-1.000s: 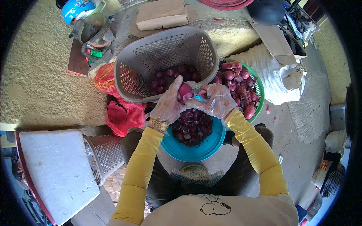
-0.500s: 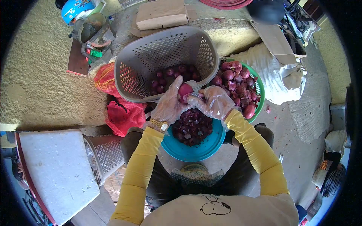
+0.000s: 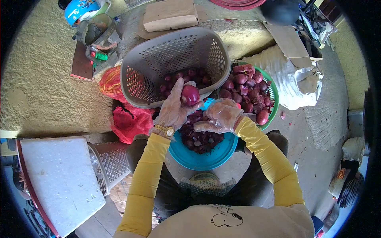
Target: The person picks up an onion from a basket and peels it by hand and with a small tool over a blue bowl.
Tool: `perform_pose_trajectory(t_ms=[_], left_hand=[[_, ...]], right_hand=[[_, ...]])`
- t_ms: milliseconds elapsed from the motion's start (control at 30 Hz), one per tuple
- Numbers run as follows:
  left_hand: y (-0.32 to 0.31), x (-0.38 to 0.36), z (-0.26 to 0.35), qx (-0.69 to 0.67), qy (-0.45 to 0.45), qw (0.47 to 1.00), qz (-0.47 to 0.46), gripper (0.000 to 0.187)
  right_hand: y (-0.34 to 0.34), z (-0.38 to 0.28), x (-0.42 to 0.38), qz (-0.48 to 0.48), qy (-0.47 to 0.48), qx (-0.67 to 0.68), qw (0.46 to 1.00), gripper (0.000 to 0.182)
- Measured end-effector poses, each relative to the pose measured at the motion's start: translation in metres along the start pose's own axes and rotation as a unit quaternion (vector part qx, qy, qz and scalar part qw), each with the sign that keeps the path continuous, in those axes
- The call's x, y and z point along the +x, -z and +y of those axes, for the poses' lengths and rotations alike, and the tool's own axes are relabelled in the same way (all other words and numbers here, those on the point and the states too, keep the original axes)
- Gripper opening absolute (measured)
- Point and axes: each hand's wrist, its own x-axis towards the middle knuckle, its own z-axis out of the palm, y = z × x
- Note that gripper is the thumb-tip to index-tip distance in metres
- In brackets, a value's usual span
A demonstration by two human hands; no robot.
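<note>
Onion, seemingly peeled, clasped by left hand; right hand grips blue item; peeled onions beyond basin, unpeeled ones to its right.

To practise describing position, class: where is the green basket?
In the head view, the green basket sits right of the grey basket, just beyond the right hand.

Red onion, round, glossy, smooth purple-red, held in left hand. Small blue item at its 4 o'clock, by right hand, mostly hidden. Gray perforated basket, 11 o'clock, smooth dark-red onions at bottom. Green basket, 3 o'clock, heaped with onions and loose papery skins. Blue basin, between 5 and 6 o'clock, dark purple scraps piled inside.
</note>
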Motion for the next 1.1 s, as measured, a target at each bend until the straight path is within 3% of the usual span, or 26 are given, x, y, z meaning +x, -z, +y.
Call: perform_pose_trajectory(t_ms=[67, 167, 267, 400, 567, 633, 700, 833, 933, 1100], left_hand=[[-0.003, 0.001, 0.001, -0.043, 0.016, 0.999, -0.004, 0.052], [-0.006, -0.001, 0.005, -0.092, 0.034, 0.995, -0.006, 0.047], [-0.008, 0.001, 0.003, -0.093, 0.018, 0.995, 0.014, 0.043], [-0.001, 0.007, 0.003, -0.164, 0.033, 0.986, 0.020, 0.044], [-0.002, -0.001, 0.012, -0.108, 0.054, 0.993, 0.002, 0.049], [-0.006, -0.003, 0.013, -0.071, 0.073, 0.995, 0.001, 0.051], [-0.010, 0.000, 0.008, -0.093, 0.041, 0.995, -0.013, 0.057], [0.001, 0.008, 0.000, -0.078, 0.041, 0.995, -0.053, 0.057], [-0.004, 0.006, 0.000, -0.122, 0.065, 0.987, -0.087, 0.055], [-0.013, -0.001, 0.006, -0.069, 0.065, 0.990, -0.101, 0.057]], right_hand=[[-0.006, -0.001, 0.003, -0.043, -0.051, -0.005, 0.998, 0.061], [0.000, -0.002, -0.001, 0.005, -0.025, 0.027, 0.999, 0.061], [0.005, -0.003, 0.000, -0.040, -0.033, 0.013, 0.999, 0.061], [0.000, -0.001, -0.001, -0.006, -0.030, -0.018, 0.999, 0.061], [0.016, 0.001, 0.002, 0.005, -0.046, 0.106, 0.993, 0.064], [0.022, -0.005, 0.004, 0.012, -0.079, 0.108, 0.991, 0.065], [0.026, -0.007, 0.004, 0.129, -0.112, 0.090, 0.981, 0.064], [0.033, -0.011, 0.004, 0.148, -0.168, 0.101, 0.969, 0.065], [0.017, 0.002, 0.005, 0.159, -0.161, 0.096, 0.969, 0.066], [0.011, 0.009, 0.005, 0.178, -0.152, 0.074, 0.969, 0.076]])
